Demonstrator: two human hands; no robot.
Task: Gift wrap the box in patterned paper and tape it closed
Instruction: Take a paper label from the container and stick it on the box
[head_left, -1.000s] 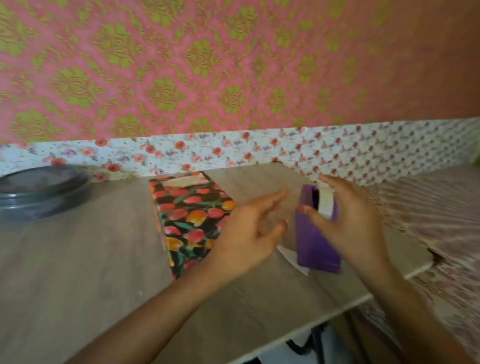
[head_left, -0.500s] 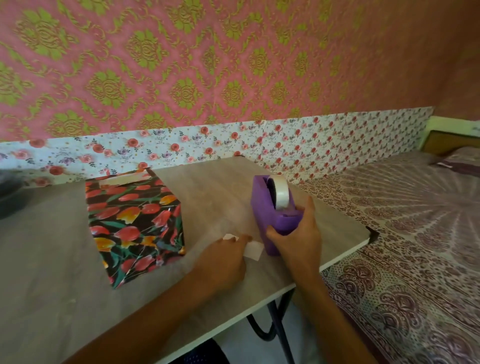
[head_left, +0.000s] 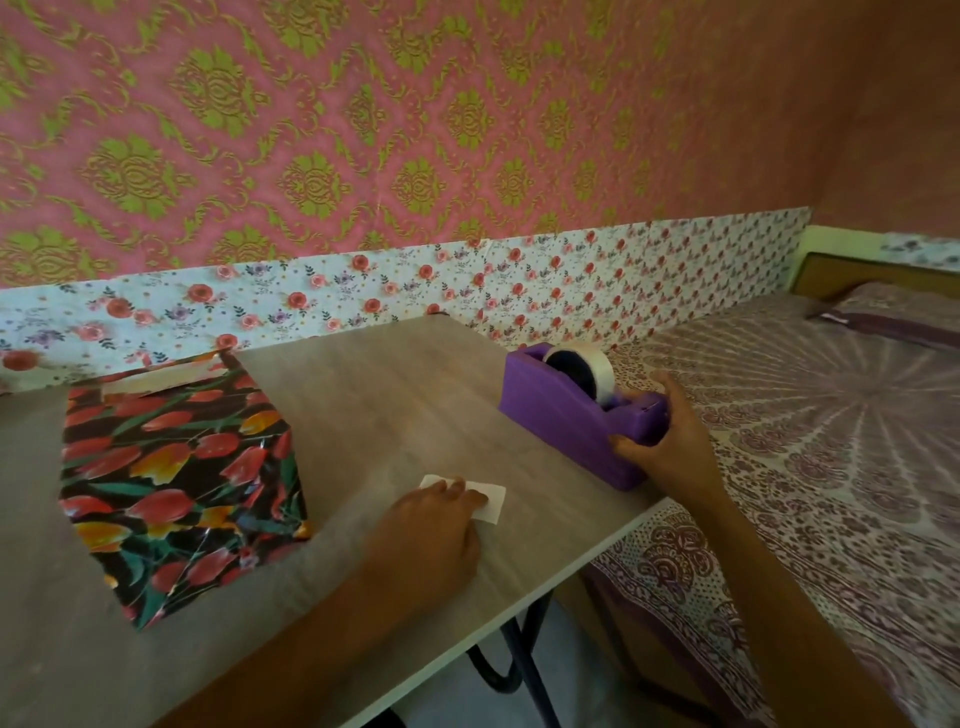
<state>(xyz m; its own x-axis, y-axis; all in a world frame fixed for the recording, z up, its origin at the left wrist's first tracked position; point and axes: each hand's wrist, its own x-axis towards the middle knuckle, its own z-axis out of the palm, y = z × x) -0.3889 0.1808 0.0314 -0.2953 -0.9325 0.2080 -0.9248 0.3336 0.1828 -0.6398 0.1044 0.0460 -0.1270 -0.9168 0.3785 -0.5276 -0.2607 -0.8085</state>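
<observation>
Tulip-patterned wrapped box (head_left: 176, 483) is left untouched on the grey surface (head_left: 389, 389); the purple tape dispenser (head_left: 561, 415), gripped by the right hand (head_left: 670, 441), has been pulled from a white strip (head_left: 491, 501), probably sealing tape, pinned under the flat left hand (head_left: 431, 535).

The box (head_left: 176, 483) is wrapped in black paper printed with red and orange tulips; the tape dispenser (head_left: 576, 415) is coloured purple.
</observation>
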